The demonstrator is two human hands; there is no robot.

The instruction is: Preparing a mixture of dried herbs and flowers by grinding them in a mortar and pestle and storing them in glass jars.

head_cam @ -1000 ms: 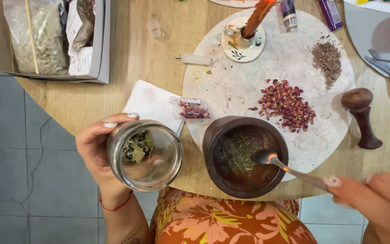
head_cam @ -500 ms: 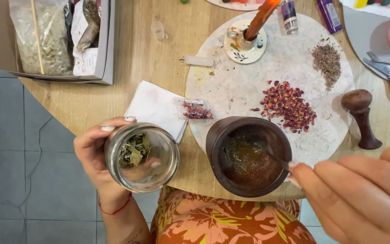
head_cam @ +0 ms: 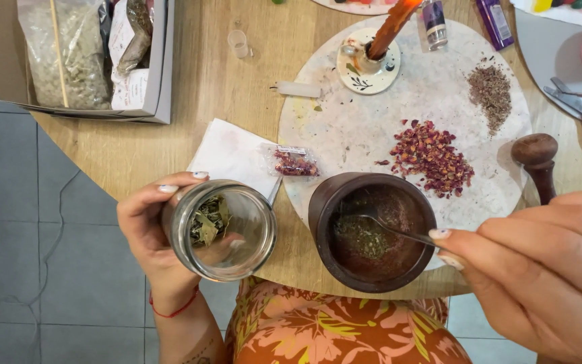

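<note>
A round wooden table (head_cam: pixel 170 128) carried, far left, a grey cardboard box (head_cam: pixel 8 61) of clear herb bags (head_cam: pixel 65 54). At the near edge stood a dark mortar (head_cam: pixel 372 232). The right hand (head_cam: pixel 540 269) pinched a metal spoon (head_cam: pixel 389 226) dipped inside it. The left hand (head_cam: pixel 149 232) was wrapped around a glass jar (head_cam: pixel 220 229) of leaves. A small clear packet (head_cam: pixel 293 162) of red petals lay just beyond.

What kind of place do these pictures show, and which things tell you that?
Probably a home craft table for herb work. A dark mortar with ground herbs, dried rose buds on a round board, and a candle holder suggest it.
</note>
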